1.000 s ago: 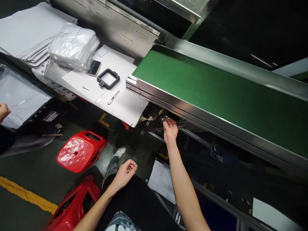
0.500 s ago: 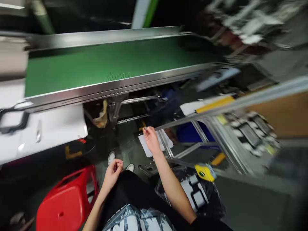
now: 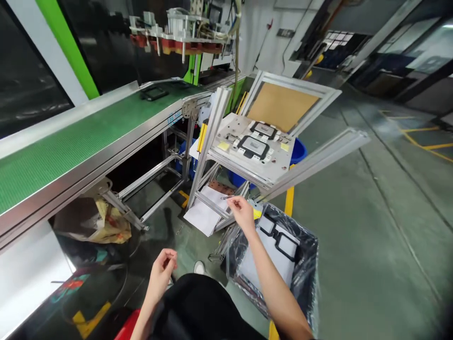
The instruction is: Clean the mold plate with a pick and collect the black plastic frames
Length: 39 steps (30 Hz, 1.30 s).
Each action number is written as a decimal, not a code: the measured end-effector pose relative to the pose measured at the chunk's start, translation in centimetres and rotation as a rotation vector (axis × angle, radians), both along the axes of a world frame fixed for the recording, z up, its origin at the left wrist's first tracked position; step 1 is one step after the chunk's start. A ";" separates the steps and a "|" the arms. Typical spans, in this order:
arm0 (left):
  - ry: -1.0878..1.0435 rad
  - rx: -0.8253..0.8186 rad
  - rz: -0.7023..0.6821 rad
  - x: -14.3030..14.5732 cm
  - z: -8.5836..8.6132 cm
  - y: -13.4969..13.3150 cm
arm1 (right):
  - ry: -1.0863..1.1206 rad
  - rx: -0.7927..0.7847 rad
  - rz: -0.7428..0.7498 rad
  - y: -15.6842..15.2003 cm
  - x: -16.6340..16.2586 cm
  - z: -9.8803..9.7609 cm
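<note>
I see a green conveyor belt (image 3: pixel 71 141) carrying one black frame (image 3: pixel 154 93). On the aluminium rack (image 3: pixel 215 118), a fixture plate (image 3: pixel 230 156) holds two black frames (image 3: pixel 253 147).

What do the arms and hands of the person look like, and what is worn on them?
Both forearms are bare, with no sleeve in view. The left hand and the right hand wear no gloves. I see no watch, ring or bracelet, and no markings. The arms are slim, and dark clothing shows below them.
</note>
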<state>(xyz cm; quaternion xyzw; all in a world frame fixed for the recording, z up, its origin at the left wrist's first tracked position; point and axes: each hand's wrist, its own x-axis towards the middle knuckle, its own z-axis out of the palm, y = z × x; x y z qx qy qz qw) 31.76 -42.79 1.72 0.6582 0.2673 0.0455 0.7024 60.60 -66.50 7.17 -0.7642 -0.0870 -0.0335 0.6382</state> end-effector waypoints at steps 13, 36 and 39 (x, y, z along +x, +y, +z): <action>-0.041 0.055 0.035 -0.4 -0.6 -3.2 | -0.272 -0.250 -0.348 -5.9 12.4 5.3; -0.043 0.016 0.113 -1.1 -1.3 -3.1 | -0.459 -0.429 -0.190 -5.1 10.8 4.4; -0.078 -0.002 0.178 -0.7 -2.4 -3.7 | -0.448 -0.494 -0.241 -5.6 11.2 4.8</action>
